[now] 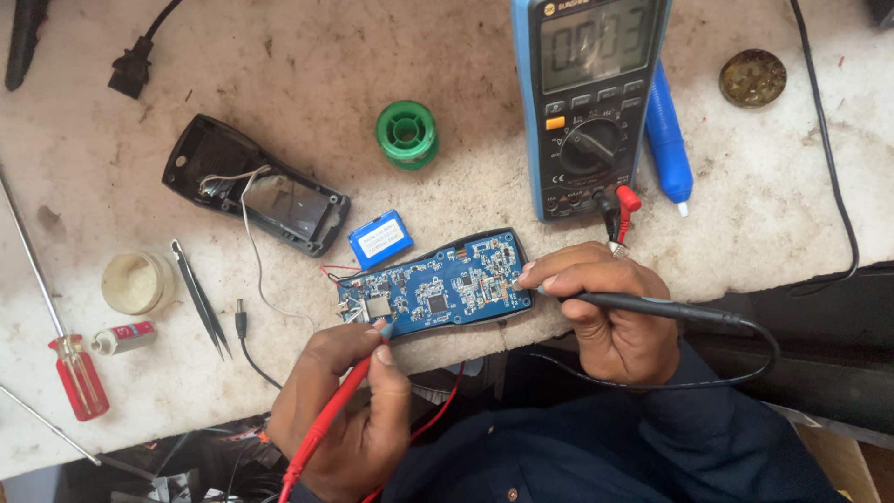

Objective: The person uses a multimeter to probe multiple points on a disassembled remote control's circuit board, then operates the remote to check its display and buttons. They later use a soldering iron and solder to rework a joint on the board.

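Note:
A blue circuit board (pixel 438 284) in a black half-shell lies at the table's near edge. My left hand (pixel 349 410) grips a red test probe (pixel 328 414), its tip touching the board's left end. My right hand (pixel 605 312) pinches a black test probe (pixel 643 305) against the board's right end. Both leads run to a blue multimeter (pixel 587 102) standing behind the board. A small blue battery pack (pixel 380 238) rests just behind the board, joined by thin red wires.
A black back shell (pixel 256 186) with white wires lies left of centre. Nearby are a green solder spool (pixel 407 134), tweezers (pixel 200 298), a round flux tin (pixel 136 282), a red-handled screwdriver (pixel 79 373), a blue desoldering pump (pixel 669 144) and a brass-wool tin (pixel 752 77).

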